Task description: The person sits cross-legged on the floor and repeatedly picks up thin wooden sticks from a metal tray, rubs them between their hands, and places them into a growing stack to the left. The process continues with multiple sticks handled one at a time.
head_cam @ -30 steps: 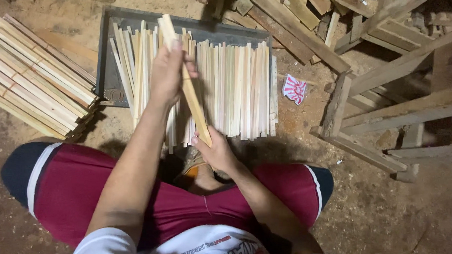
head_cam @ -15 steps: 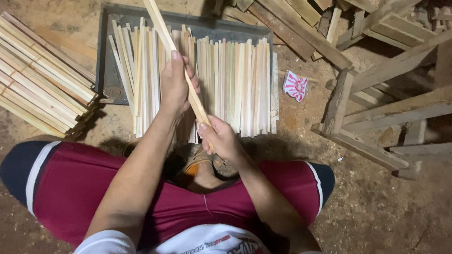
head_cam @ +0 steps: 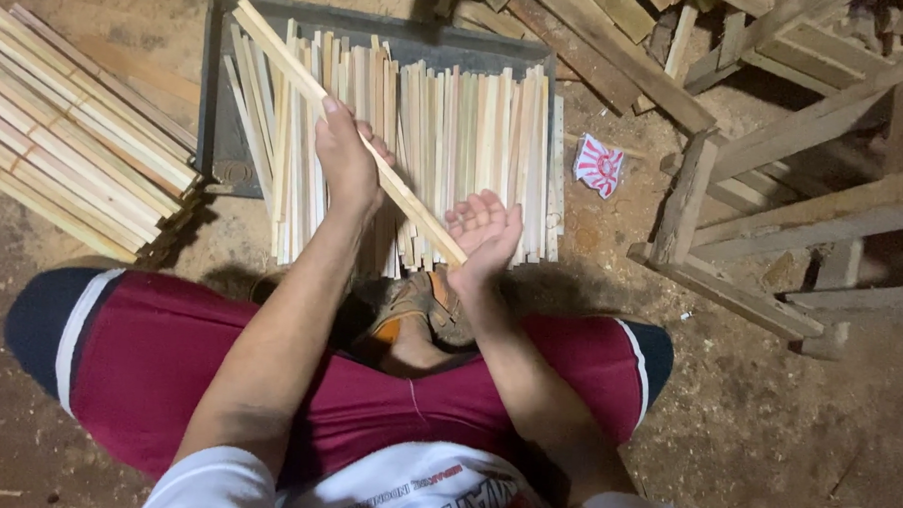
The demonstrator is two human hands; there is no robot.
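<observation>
Your left hand (head_cam: 347,160) is gripping a long slat (head_cam: 346,130) near its middle, slanting over the slat row (head_cam: 455,144). Your right hand (head_cam: 484,230) is lying open, palm up, at its lower end. You are sitting on a dirt floor (head_cam: 766,415); a crumpled red-and-white wrapper (head_cam: 598,166) is lying right of the row.

Maroon shorts — white shirt, sandals
</observation>
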